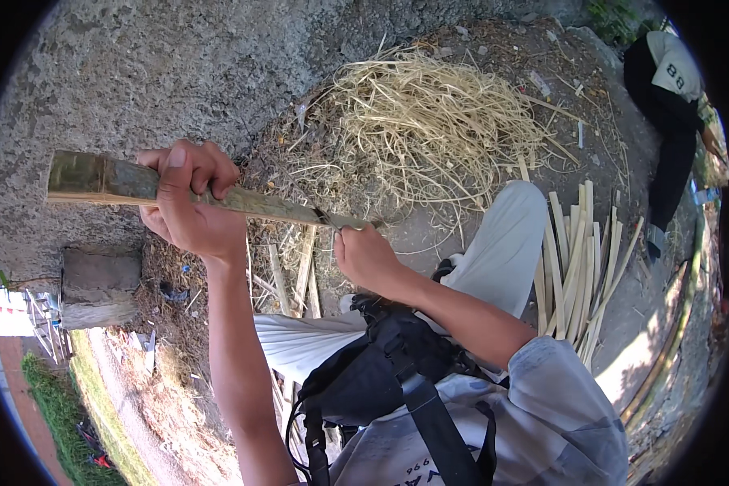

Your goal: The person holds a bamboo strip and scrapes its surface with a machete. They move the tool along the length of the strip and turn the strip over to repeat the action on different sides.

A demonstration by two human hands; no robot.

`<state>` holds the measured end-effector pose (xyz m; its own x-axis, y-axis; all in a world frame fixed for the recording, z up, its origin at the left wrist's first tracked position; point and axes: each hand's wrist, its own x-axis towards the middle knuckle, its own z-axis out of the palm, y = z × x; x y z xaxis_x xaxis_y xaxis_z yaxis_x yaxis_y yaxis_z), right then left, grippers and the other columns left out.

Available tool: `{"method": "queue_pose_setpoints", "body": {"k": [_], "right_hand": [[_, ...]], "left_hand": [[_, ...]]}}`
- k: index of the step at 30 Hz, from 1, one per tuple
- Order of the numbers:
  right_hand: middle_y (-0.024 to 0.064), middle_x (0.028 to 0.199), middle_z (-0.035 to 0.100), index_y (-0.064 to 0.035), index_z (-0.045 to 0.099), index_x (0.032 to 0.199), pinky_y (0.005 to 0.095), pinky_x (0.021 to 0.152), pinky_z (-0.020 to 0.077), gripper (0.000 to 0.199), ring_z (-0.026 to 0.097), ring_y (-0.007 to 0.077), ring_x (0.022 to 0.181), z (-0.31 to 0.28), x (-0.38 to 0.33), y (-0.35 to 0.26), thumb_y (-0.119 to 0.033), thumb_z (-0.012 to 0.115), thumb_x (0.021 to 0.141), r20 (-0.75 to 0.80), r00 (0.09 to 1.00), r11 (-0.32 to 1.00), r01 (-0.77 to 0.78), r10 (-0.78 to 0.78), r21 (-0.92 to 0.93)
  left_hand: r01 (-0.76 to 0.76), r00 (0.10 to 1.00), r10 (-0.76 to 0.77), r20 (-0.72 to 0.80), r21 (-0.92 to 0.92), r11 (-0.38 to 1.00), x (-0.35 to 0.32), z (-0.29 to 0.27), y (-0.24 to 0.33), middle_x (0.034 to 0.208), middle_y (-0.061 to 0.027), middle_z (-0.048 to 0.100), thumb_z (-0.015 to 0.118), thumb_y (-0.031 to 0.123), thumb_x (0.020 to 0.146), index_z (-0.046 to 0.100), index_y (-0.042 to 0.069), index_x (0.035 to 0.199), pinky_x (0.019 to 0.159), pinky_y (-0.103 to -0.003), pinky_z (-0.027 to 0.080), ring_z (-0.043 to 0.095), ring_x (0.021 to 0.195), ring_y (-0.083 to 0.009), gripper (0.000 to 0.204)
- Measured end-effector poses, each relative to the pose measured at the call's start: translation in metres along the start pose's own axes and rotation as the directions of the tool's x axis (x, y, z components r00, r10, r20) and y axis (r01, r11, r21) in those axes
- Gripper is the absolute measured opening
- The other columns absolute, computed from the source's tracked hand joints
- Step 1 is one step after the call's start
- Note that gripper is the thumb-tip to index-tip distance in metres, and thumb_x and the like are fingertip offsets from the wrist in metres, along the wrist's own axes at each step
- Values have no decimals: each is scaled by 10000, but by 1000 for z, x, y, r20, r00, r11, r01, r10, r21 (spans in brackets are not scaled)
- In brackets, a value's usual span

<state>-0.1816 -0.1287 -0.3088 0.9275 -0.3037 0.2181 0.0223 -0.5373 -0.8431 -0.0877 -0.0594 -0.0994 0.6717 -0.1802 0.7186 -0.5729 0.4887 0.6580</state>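
Note:
A split bamboo piece, green-brown outside with a pale cut edge, slants across in front of me, broad at its left end. My left hand is wrapped around it near that broad end, with its thumb on the upper side. At the narrower right end my right hand is closed in a fist, touching or just beneath the bamboo. A small dark thing lies across the bamboo beside this fist; whether it is a blade or a mark, I cannot tell. What the right fingers hold is hidden.
A heap of pale bamboo shavings lies beyond my knees. Several cut bamboo strips are bundled at my right. A rough concrete wall stands ahead, with a block at left. Another person is at far right. A black bag rests on my lap.

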Motion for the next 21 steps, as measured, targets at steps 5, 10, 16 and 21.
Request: {"method": "queue_pose_setpoints", "body": {"k": [5, 10, 16, 21], "right_hand": [[291, 628, 579, 82, 607, 677, 527, 631, 495, 291, 600, 462, 616, -14, 4, 37, -138, 526, 850, 251, 952, 981, -190, 178, 27], [285, 631, 574, 72, 613, 704, 523, 652, 487, 304, 594, 461, 625, -25, 6, -12, -162, 516, 872, 132, 989, 992, -83, 71, 92], [267, 644, 601, 77, 606, 691, 526, 624, 501, 322, 609, 461, 626, -26, 16, 16, -176, 517, 868, 308, 923, 960, -267, 230, 80], [269, 645, 599, 83, 604, 714, 510, 647, 500, 307, 612, 440, 631, -19, 12, -1, -162, 508, 873, 134, 982, 988, -141, 133, 59]], "left_hand": [[22, 1000, -23, -9, -37, 999, 1, -15, -3, 555, -19, 255, 480, 75, 872, 279, 91, 715, 422, -280, 241, 276, 443, -112, 256], [33, 996, -27, 83, -72, 997, -4, -5, 3, 560, -26, 258, 480, 87, 863, 276, 90, 726, 416, -278, 244, 267, 446, -113, 245], [86, 991, -76, 107, -99, 991, 0, -13, -2, 560, -28, 257, 486, 101, 857, 281, 85, 728, 418, -274, 243, 252, 452, -106, 243], [122, 979, -99, 177, -128, 984, 0, 1, 1, 562, -26, 251, 480, 104, 861, 280, 86, 725, 411, -275, 233, 231, 459, -96, 242]]}}
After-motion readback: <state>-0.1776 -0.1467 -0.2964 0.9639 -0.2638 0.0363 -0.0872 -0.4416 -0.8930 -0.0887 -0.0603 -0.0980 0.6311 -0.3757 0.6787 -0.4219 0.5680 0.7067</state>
